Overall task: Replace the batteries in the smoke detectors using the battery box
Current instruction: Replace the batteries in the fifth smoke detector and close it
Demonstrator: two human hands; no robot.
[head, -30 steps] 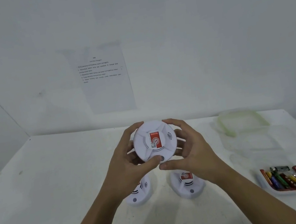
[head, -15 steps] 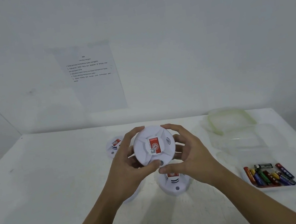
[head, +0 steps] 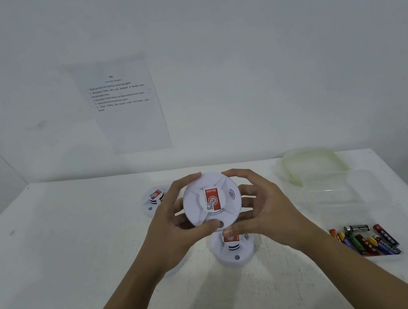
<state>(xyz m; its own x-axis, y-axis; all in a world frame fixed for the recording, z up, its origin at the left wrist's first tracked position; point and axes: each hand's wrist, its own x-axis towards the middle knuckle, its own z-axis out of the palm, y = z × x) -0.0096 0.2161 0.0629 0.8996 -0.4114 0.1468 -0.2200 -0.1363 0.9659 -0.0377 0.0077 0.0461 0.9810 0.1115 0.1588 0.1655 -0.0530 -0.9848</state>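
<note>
A round white smoke detector with a red label is held up above the table, its face toward me. My left hand grips its left rim, thumb on the lower edge. My right hand grips the right rim from the other side. Below it a second detector lies on the white table. A third detector sits further back left. A fourth one is mostly hidden under my left wrist. The clear battery box at the right holds several coloured batteries.
A clear greenish lid lies at the back right, behind the box. A printed sheet hangs on the white wall behind the table. The table's left side meets a corner wall.
The view has shifted, so the back-left detector has come into sight. The held detector has turned slightly in my hands; both hands keep their grip.
</note>
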